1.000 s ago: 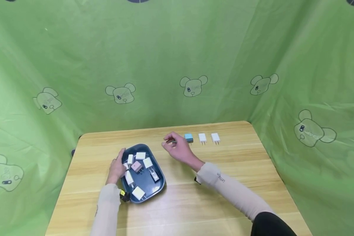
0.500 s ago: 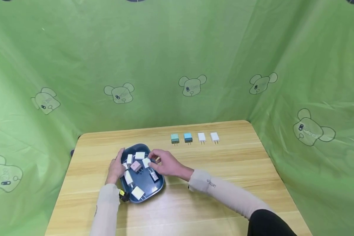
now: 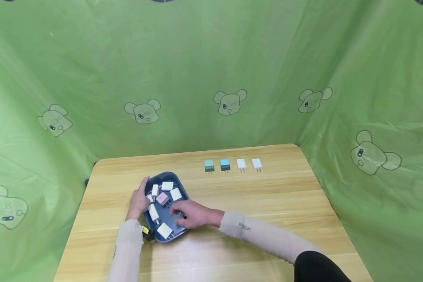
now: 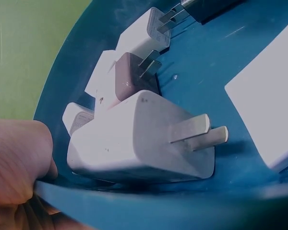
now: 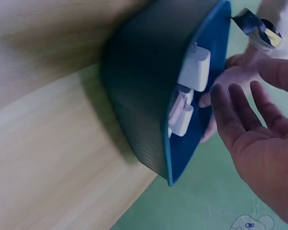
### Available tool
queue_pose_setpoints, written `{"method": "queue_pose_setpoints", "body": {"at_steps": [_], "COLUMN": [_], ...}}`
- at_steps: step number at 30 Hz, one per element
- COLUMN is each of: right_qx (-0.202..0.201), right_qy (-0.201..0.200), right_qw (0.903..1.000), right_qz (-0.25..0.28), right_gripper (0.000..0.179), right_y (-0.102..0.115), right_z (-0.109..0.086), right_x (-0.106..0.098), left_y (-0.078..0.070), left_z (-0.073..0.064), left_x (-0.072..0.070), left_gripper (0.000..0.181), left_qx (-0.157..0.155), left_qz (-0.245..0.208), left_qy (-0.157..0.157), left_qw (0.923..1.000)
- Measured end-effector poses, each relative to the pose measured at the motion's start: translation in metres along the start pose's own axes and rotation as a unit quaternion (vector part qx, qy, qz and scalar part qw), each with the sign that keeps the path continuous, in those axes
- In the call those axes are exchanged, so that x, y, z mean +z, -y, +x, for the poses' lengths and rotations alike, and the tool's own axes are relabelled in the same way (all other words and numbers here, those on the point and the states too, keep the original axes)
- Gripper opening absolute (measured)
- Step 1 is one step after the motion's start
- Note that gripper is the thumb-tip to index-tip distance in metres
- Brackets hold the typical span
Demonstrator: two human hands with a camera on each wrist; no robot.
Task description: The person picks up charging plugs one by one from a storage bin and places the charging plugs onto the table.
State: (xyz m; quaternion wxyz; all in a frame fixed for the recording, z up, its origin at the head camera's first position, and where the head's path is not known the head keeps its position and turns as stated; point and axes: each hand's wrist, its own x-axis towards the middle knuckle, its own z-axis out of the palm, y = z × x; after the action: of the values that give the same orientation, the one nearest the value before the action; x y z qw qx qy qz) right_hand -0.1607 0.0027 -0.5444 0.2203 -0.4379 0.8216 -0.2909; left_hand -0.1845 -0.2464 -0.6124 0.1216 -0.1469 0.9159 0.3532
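Note:
A dark blue tray (image 3: 169, 214) holds several white plug chargers and one pink charger (image 3: 162, 198). My left hand (image 3: 138, 201) grips the tray's left rim, the rim passing between thumb and fingers in the left wrist view. Over the tray's right side hovers my right hand (image 3: 194, 214), its fingers loosely bent and apart. Nothing lies between those fingers in the right wrist view. A dark charger (image 4: 206, 7) shows in the left wrist view; in the head view my right hand mostly covers it. One large white charger (image 4: 134, 139) lies nearest the left hand, prongs pointing inward.
Along the far side of the wooden table (image 3: 268, 219) stand a green charger (image 3: 209, 165), a blue charger (image 3: 225, 164), a white charger (image 3: 241, 164) and another white charger (image 3: 257, 164) in a row, prongs toward me. A green curtain (image 3: 190, 70) hangs behind.
My right hand has left the green charger at the row's left end, moved to the white charger at the tray's right, then shifted nearer me over the dark charger. The left hand stays.

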Motion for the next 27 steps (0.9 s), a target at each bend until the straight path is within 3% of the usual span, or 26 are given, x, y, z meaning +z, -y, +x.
{"method": "queue_pose_setpoints", "body": {"at_steps": [12, 27], "right_qx": [0.009, 0.028], "right_qy": [0.071, 0.058], "right_qw": [0.9932, 0.9897], "right_qz": [-0.092, -0.128], "right_gripper": [0.030, 0.025], "right_y": [-0.005, -0.017], "right_z": [0.001, 0.014], "right_x": [0.023, 0.029], "left_y": [-0.001, -0.002], "left_z": [0.000, 0.000], "left_x": [0.000, 0.000], "left_gripper": [0.085, 0.085], "left_qx": [0.008, -0.001], "left_qz": [0.004, 0.003], "left_qy": [-0.001, -0.001], "left_qw": [1.0000, 1.0000]}}
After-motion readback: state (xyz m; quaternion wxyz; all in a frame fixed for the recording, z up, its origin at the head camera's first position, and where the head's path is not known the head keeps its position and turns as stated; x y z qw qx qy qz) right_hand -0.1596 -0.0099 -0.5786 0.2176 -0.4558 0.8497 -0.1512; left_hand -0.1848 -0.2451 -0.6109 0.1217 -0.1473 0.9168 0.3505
